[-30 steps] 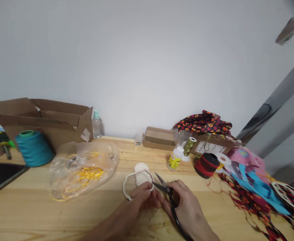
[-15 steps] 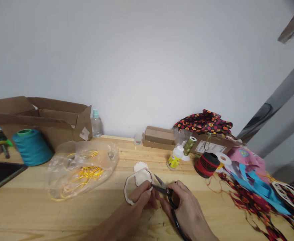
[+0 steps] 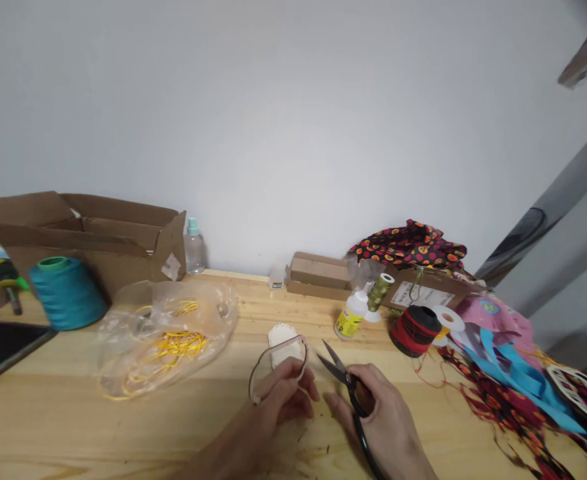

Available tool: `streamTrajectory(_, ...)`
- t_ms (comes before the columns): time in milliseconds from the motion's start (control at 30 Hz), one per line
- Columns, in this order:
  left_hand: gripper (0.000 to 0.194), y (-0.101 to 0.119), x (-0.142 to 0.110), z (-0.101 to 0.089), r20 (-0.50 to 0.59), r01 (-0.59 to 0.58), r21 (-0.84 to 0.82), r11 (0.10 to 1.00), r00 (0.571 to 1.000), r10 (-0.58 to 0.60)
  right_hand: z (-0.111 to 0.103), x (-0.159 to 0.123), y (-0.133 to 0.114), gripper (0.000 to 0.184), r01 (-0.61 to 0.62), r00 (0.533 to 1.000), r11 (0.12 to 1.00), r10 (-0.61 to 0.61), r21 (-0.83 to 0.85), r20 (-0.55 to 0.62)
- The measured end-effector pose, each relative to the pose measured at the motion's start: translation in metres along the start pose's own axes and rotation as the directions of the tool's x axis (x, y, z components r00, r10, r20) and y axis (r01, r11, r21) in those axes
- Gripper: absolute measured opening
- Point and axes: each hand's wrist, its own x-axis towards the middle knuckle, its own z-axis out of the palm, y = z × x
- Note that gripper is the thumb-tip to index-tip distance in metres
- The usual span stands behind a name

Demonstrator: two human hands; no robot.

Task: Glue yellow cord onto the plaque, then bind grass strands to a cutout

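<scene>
My left hand (image 3: 283, 397) grips a thin cream-coloured loop (image 3: 258, 363), a curved frame-like cutout, by its lower edge. Behind the loop, a flat white piece (image 3: 281, 347) lies on the wooden table (image 3: 233, 427), partly covered by my fingers. My right hand (image 3: 381, 417) holds black-handled scissors (image 3: 346, 380) with the steel blades spread open. The blade tips point up and to the left, a short distance from the loop and not touching it. The lower handle runs down past my palm.
A red-and-black thread spool (image 3: 413, 331), a yellow-labelled glue bottle (image 3: 351, 317) and an olive thread spool (image 3: 379, 291) stand to the right. A clear bag of yellow cord (image 3: 163, 340) lies to the left. Printed fabric and blue ribbon (image 3: 518, 380) spread along the right.
My right hand has drawn the scissors to the right, away from the loop, and the blades now stand wider apart. My left hand still holds the loop.
</scene>
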Motion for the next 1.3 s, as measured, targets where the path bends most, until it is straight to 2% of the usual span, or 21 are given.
streamTrajectory(200, 0.019, -0.006, 0.001, -0.002, 0.006, -0.004, 0.009, 1.000, 1.000, 0.004, 0.001, -0.002, -0.008, 0.014, 0.020, 0.998, 0.999, -0.017, -0.049, 0.063)
streamTrajectory(433, 0.026, -0.004, 0.000, 0.002, -0.046, -0.050, 0.259, 0.965, 0.997, 0.064, -0.004, -0.001, -0.016, 0.014, 0.021, 0.995, 0.997, -0.013, -0.073, 0.103)
streamTrajectory(633, 0.027, -0.008, 0.000, -0.001, -0.050, -0.060, 0.328, 0.943, 0.995, 0.081, -0.004, -0.002, -0.016, 0.017, 0.017, 0.992, 0.998, -0.009, -0.060, 0.130)
streamTrajectory(800, 0.026, -0.005, -0.001, 0.002, -0.023, -0.062, 0.293, 0.954, 0.997, 0.072, -0.004, -0.002, -0.019, 0.015, 0.017, 0.992, 0.998, -0.010, -0.052, 0.127)
streamTrajectory(1033, 0.024, -0.005, 0.001, 0.007, -0.074, -0.026, 0.071, 0.997, 0.997, 0.032, -0.003, 0.001, -0.023, 0.010, -0.012, 0.995, 0.995, 0.021, -0.100, 0.094)
streamTrajectory(1300, 0.025, -0.006, 0.003, 0.005, -0.060, -0.005, -0.009, 1.000, 0.998, 0.005, -0.003, 0.000, -0.020, 0.009, 0.004, 0.998, 0.995, 0.003, -0.095, 0.070)
